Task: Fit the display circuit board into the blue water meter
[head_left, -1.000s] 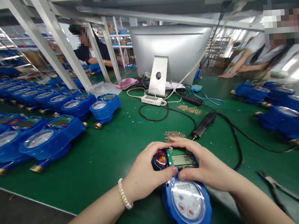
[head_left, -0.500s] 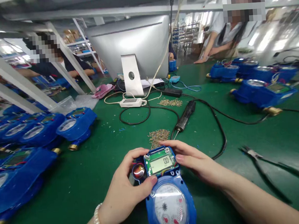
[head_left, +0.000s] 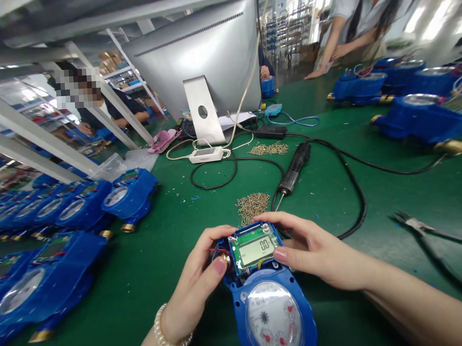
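A blue water meter (head_left: 274,316) lies in front of me with its round dial towards me. At its far end sits a green circuit board with a lit display (head_left: 257,249) reading 0.0. My left hand (head_left: 200,274) grips the left side of that end, its thumb on a shiny round part beside the board. My right hand (head_left: 309,246) holds the right side, thumb on the display's lower right corner and fingers along the far edge. Just beyond the fingers is a pile of small screws (head_left: 252,207).
A black electric screwdriver (head_left: 295,169) with its cable lies beyond my right hand; pliers (head_left: 418,225) are at the right. More blue meters (head_left: 128,197) stand at the left and right. A monitor (head_left: 204,65) stands at the back. Co-workers sit beyond the table.
My left thumb has moved from the display's lower edge to the round part on the left. My right thumb has come down onto the display's lower right corner. The camera view has shifted.
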Demonstrator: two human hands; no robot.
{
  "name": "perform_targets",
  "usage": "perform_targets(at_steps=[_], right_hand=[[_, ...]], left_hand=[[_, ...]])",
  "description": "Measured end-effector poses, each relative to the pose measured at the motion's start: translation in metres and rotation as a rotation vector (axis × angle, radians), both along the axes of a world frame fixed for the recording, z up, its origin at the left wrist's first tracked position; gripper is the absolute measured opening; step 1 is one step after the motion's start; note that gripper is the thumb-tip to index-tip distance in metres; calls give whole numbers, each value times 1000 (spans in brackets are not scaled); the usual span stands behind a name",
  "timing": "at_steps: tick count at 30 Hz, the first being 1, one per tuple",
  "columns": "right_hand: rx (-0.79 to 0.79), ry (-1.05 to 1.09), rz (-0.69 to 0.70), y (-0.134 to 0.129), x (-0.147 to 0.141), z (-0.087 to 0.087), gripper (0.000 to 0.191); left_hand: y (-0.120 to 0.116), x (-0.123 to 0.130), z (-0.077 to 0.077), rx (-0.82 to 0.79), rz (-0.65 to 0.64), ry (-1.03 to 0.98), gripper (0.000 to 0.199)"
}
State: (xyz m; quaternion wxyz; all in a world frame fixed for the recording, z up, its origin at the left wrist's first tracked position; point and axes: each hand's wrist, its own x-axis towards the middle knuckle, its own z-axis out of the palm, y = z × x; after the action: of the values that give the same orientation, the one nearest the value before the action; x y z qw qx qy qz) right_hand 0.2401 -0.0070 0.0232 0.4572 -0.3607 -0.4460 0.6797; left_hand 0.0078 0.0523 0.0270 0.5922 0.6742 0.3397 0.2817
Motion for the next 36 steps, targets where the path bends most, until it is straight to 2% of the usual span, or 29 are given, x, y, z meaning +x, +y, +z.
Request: perform_targets(at_steps=[4,9,13,16,18,22,28,34,36], right_hand=[[6,-10,-2,0,0,0,49],[37,-58,-25,-1,1,-1,49],[45,-36,-19,2,6,-3,48],[-15,93,-28,7,11,-5,40],[-55,120,-26,9,13,-5,44],[7,38,-15,9,15,-2,50],[87,30,-15,9,12,-5,52],[33,80,-65,8,7,-7,47],[72,73,-73,8,6,-7,46]], left_hand=[[0,9,8,82,-7,54,42],[-2,23,16,120,72,246,56],[-1,26,18,203,47,322,55],[-1,28,19,222,72,341,51],[-3,30,20,233,114,342,49],[-7,32,21,252,160,373,48],[-6,30,20,270,170,392,49],[-5,30,19,252,165,393,48],[-5,29,19,261,167,391,47]])
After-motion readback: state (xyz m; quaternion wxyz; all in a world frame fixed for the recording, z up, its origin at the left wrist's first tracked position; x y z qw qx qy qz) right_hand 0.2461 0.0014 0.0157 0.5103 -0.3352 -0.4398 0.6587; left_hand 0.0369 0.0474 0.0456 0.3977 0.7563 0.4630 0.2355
